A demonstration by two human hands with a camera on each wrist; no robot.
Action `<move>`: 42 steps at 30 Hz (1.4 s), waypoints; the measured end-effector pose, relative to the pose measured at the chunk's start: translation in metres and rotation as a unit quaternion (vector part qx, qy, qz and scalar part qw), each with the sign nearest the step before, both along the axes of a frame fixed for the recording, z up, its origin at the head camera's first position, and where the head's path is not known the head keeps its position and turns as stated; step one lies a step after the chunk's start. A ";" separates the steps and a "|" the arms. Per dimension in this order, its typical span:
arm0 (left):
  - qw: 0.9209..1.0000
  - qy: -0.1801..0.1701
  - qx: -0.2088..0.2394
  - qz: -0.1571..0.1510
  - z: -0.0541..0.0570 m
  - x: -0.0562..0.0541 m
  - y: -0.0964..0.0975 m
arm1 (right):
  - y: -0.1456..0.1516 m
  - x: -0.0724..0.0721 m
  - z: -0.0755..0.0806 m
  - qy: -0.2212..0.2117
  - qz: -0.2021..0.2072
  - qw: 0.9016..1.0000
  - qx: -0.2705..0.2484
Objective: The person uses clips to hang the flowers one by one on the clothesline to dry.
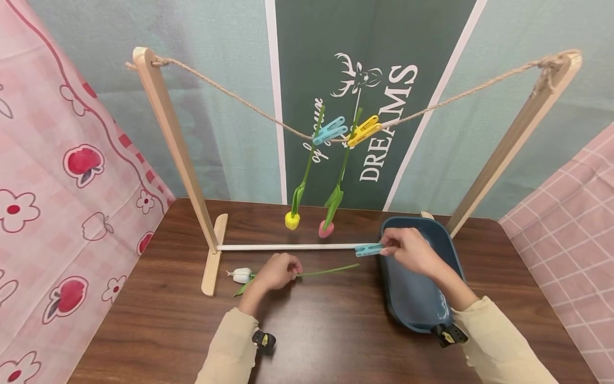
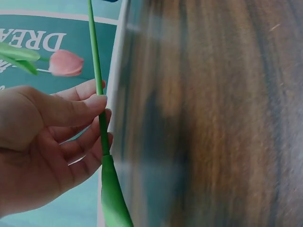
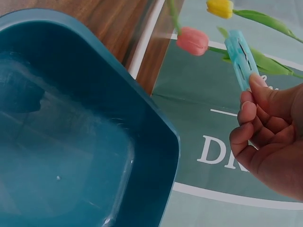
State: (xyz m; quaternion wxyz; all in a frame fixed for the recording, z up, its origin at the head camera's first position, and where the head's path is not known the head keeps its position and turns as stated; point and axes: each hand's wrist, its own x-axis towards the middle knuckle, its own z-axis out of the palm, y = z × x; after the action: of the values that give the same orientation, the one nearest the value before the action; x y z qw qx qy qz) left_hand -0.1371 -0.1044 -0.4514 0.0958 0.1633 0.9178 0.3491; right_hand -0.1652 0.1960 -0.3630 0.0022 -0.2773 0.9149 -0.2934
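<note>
Between thumb and fingers, my left hand point(image 1: 278, 271) pinches the green stem point(image 2: 96, 56) of a white artificial tulip point(image 1: 241, 275), whose bloom points left. My right hand point(image 1: 408, 249) holds a light blue clothespin point(image 3: 240, 59) by one end, over the left rim of a blue basin point(image 3: 156, 113). Above, a yellow tulip point(image 1: 292, 220) hangs head down from a rope point(image 1: 230, 95) by a blue clothespin point(image 1: 330, 130). Beside it a pink tulip point(image 1: 326, 229) hangs from a yellow clothespin point(image 1: 364, 131).
Two wooden posts point(image 1: 175, 144) hold up the sagging rope, and a white rod point(image 1: 288, 247) runs low between them. A wooden foot point(image 1: 211, 272) stands at the left on the brown table point(image 1: 326, 330). Behind hangs a printed curtain point(image 1: 230, 154).
</note>
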 end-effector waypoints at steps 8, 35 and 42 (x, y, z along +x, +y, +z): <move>1.000 0.013 0.026 -0.003 0.010 0.000 -0.009 | 0.002 0.001 0.000 -0.008 0.006 1.000 -0.004; 0.993 0.058 0.101 0.037 0.039 -0.002 -0.009 | 0.002 0.000 0.001 -0.014 0.016 1.000 0.002; 0.989 0.080 0.115 0.046 0.044 -0.002 -0.002 | 0.002 0.000 0.001 -0.014 0.017 1.000 0.001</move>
State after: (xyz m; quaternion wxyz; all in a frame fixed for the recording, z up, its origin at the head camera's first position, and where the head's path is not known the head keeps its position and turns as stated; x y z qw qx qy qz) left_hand -0.1388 -0.1064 -0.4073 -0.0134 0.1582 0.8827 0.4424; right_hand -0.1653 0.1985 -0.3622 0.0198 -0.2885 0.9103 -0.2962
